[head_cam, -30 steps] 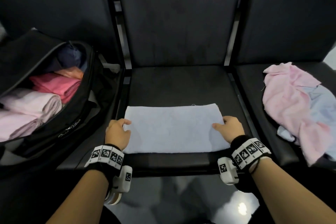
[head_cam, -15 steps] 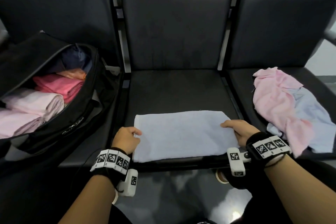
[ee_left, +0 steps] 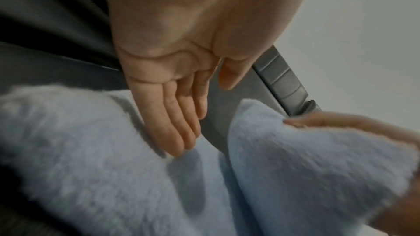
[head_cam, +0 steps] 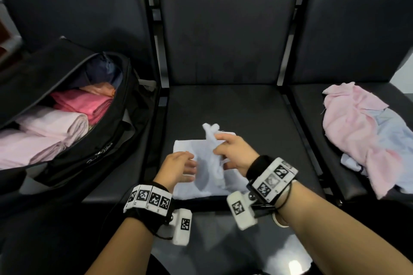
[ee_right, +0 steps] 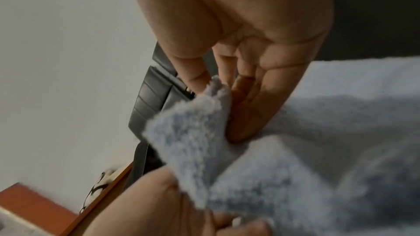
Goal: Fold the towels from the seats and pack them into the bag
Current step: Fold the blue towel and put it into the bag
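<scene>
A light blue towel [head_cam: 206, 184] lies on the middle seat [head_cam: 234, 105]. My right hand [head_cam: 218, 146] pinches its right end between thumb and fingers [ee_right: 247, 123] and holds that end raised over the towel's middle. The lifted corner [head_cam: 210, 129] sticks up past the fingers. My left hand [head_cam: 190, 166] hovers at the towel's left part with its fingers [ee_left: 179, 132] straight, their tips on the blue towel [ee_left: 90, 150]. The open black bag [head_cam: 73, 158] stands on the left seat with folded pink towels [head_cam: 55, 125] inside.
A loose heap of pink and pale blue towels [head_cam: 362, 131] lies on the right seat. Dark seat backs rise behind all three seats. Metal dividers [head_cam: 163, 96] run between the seats. The floor shows below the seat's front edge.
The towel lay flat with a hand at each end. My right hand has since lifted its right end and carried it left over the middle; my left hand let go and opened.
</scene>
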Motion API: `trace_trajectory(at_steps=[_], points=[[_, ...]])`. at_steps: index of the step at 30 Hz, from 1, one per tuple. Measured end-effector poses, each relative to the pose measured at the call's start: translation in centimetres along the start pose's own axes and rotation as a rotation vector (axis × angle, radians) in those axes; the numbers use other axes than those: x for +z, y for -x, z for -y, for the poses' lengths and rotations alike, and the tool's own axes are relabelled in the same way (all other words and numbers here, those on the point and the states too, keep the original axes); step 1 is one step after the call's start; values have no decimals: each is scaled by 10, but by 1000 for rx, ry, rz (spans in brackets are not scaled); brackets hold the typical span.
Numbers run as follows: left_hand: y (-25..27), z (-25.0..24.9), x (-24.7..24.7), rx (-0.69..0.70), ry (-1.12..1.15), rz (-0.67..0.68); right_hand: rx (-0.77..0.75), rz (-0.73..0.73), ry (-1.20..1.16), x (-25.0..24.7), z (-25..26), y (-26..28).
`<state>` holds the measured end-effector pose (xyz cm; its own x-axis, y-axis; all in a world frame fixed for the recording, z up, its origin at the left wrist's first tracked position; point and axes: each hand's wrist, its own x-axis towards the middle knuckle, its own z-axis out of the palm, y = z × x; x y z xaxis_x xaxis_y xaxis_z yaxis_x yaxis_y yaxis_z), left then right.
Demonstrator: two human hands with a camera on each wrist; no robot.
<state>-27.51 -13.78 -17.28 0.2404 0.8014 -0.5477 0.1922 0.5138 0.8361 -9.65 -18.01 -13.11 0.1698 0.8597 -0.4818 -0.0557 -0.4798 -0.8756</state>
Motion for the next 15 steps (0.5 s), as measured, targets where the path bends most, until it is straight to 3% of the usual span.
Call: trace_trajectory(at_steps=[5, 11, 15], points=[[-5, 14, -5, -63, 82, 16, 18, 103, 16, 27, -16, -2], [-4, 16, 5, 140, -199, -45, -139, -22, 168, -14, -45, 10], [1, 15, 7, 229, -269, -67, -231, -18, 369, -25, -52, 15]])
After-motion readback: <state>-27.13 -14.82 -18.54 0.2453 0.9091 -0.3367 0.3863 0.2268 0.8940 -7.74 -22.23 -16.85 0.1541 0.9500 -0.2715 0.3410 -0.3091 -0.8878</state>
